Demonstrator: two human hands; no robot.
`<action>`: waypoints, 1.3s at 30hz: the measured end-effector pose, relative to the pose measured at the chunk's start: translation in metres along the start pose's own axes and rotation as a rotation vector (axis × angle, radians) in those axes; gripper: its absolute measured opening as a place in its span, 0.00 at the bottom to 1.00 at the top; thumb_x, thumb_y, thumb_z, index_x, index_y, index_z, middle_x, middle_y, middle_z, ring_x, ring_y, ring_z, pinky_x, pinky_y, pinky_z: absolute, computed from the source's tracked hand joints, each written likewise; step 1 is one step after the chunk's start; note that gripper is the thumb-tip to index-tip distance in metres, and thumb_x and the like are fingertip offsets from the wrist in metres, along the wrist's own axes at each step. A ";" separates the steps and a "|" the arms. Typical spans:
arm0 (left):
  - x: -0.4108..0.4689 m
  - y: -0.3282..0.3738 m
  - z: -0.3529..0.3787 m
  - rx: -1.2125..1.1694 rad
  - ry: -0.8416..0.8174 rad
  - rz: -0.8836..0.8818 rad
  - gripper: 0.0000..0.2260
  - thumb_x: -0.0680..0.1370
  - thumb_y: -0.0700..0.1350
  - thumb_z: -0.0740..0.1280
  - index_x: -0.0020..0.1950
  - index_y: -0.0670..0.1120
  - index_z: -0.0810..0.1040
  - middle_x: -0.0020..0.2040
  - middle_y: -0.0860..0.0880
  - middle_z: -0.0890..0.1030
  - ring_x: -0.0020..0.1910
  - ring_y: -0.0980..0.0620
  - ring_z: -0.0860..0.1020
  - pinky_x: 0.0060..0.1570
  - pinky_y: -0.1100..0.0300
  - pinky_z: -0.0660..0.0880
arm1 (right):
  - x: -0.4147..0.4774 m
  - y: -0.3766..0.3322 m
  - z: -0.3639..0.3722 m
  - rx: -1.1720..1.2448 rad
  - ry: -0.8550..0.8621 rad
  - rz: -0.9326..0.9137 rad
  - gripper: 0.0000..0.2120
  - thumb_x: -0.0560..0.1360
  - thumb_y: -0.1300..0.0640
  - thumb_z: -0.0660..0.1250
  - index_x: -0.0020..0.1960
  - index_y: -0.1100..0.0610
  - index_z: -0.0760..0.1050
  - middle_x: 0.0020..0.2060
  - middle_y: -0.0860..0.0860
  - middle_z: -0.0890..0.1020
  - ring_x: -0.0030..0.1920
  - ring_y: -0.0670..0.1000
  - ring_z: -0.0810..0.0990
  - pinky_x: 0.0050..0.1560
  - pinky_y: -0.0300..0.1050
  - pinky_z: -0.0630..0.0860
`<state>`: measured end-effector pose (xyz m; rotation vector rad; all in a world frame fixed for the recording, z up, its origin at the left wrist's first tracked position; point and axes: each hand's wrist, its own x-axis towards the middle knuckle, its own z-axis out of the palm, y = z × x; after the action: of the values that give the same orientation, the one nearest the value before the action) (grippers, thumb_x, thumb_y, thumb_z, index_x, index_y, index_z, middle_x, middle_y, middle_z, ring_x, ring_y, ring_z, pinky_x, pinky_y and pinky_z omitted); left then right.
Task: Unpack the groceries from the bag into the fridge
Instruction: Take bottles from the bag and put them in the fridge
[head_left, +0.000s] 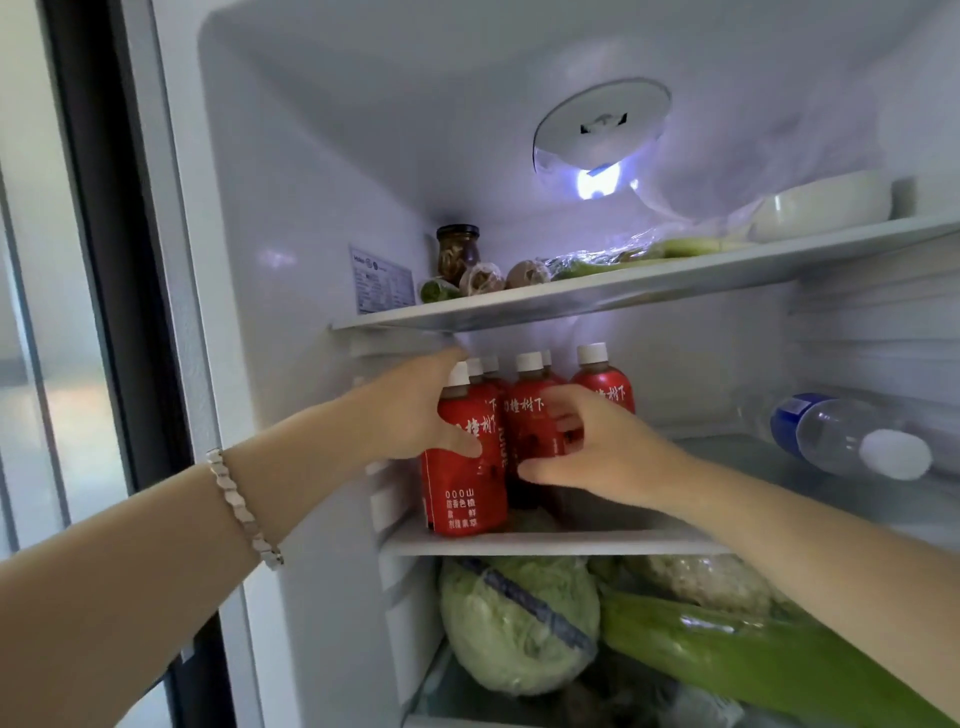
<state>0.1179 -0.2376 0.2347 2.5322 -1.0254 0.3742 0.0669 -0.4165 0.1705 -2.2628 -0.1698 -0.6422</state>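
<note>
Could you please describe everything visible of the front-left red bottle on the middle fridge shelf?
The front-left red bottle is squarish and wrapped in a red label with white Chinese characters. Its white screw cap is on, and it looks like plastic. It stands upright at the front left of the middle shelf, close against a matching red bottle on its right. The left hand grips its upper part, thumb across the front.

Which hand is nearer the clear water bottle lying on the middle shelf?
Right. The right hand grips a red bottle left of the water bottle; the left hand holds the leftmost red bottle, farther left.
</note>
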 end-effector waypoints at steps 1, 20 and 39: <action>0.000 -0.003 0.003 0.004 0.024 -0.004 0.36 0.68 0.46 0.76 0.71 0.50 0.62 0.66 0.49 0.73 0.61 0.48 0.74 0.60 0.51 0.74 | -0.004 -0.009 0.006 0.058 -0.107 0.001 0.39 0.64 0.51 0.77 0.69 0.51 0.63 0.55 0.43 0.73 0.55 0.43 0.74 0.59 0.39 0.72; -0.098 -0.057 0.015 0.812 0.638 0.366 0.18 0.76 0.46 0.55 0.37 0.45 0.83 0.44 0.48 0.84 0.53 0.46 0.80 0.70 0.52 0.58 | 0.048 -0.028 0.088 -0.293 0.153 0.295 0.51 0.65 0.39 0.72 0.74 0.63 0.48 0.69 0.60 0.64 0.66 0.59 0.69 0.65 0.52 0.69; -0.218 -0.028 0.030 0.540 0.222 -0.078 0.17 0.80 0.49 0.57 0.67 0.49 0.71 0.71 0.51 0.67 0.70 0.51 0.65 0.69 0.55 0.61 | -0.101 -0.092 0.082 -0.312 -0.404 -0.050 0.08 0.73 0.52 0.68 0.39 0.56 0.80 0.37 0.52 0.83 0.34 0.48 0.80 0.40 0.43 0.76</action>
<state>-0.0110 -0.1001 0.1183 2.8904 -0.8185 1.0003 -0.0170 -0.2859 0.1317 -2.6805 -0.3429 -0.2390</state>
